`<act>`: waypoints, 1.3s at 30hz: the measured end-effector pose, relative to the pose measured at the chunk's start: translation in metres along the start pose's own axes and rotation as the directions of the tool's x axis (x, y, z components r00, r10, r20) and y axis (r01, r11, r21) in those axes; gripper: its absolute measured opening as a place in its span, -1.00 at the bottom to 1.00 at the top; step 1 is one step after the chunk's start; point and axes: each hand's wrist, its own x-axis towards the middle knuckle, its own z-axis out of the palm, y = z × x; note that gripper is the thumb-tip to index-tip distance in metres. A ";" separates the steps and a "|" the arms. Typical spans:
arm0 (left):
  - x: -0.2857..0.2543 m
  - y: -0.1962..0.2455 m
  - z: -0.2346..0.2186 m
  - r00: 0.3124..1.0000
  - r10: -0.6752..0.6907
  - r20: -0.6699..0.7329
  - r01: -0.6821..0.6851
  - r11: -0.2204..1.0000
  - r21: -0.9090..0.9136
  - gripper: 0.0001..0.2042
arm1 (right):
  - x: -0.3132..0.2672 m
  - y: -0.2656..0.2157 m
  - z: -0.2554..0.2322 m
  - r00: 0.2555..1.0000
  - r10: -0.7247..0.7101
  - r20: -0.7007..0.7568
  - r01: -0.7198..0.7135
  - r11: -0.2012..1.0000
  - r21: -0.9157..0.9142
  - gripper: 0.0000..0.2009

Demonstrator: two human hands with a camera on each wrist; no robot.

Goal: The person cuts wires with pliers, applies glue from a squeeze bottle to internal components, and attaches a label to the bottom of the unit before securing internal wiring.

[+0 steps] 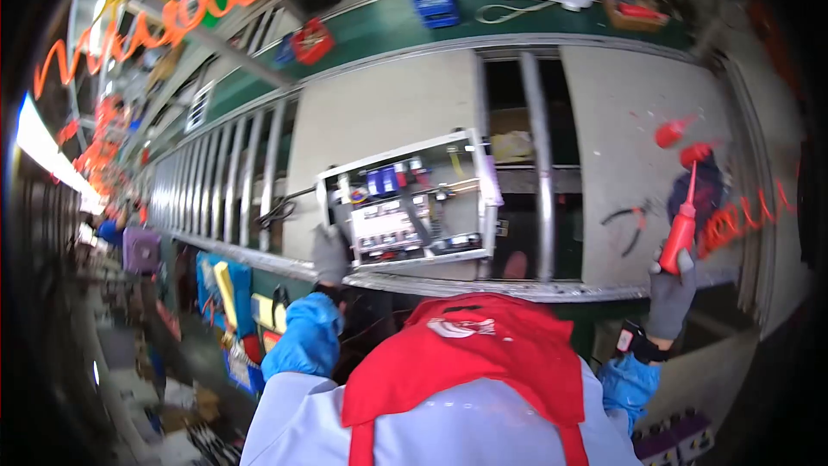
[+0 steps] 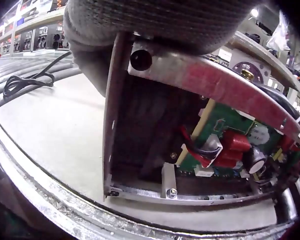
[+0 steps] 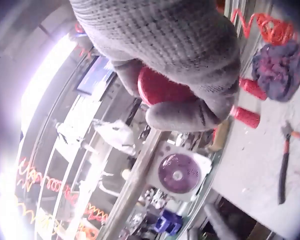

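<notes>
In the head view an open metal case (image 1: 418,198) with circuit boards and wiring inside lies on a pale board. The gloved left hand (image 1: 330,254) is at its near left corner; in the left wrist view that hand (image 2: 160,25) rests over the corner of the case's metal frame (image 2: 190,75). At the right, the gloved right hand (image 1: 672,293) grips a red bottle (image 1: 680,237) with its thin nozzle pointing away from the body. The right wrist view shows the fingers (image 3: 180,116) curled round the bottle's red base (image 3: 162,89).
Pliers (image 1: 638,229), a dark stained cloth (image 1: 705,190) and two more red bottles (image 3: 246,116) lie on the right board. Metal rollers (image 1: 216,173) run off to the left. A blue bin (image 1: 435,0) and a red bin (image 1: 312,41) stand on the far green ledge.
</notes>
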 end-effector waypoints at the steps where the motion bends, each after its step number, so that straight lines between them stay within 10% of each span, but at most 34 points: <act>1: -0.005 0.006 -0.006 0.999 0.037 -0.032 -0.038 0.998 -0.055 -0.52 | 0.001 0.001 0.023 0.993 0.016 0.119 -0.002 0.993 -0.115 -0.46; 5: -0.010 0.015 -0.016 0.996 0.086 -0.037 -0.091 0.980 -0.175 -0.64 | 0.001 0.027 0.116 0.920 -0.037 0.390 0.281 0.756 -0.592 -0.43; 12: -0.012 0.019 -0.018 0.997 0.065 -0.032 -0.070 0.980 -0.188 -0.66 | 0.004 0.110 0.222 0.531 -0.246 0.811 0.800 0.460 -0.384 -0.51; 39: -0.015 0.024 -0.022 0.996 0.080 -0.038 -0.085 0.982 -0.166 -0.60 | 0.022 0.174 0.255 0.613 -0.062 0.788 0.707 0.488 -0.511 -0.52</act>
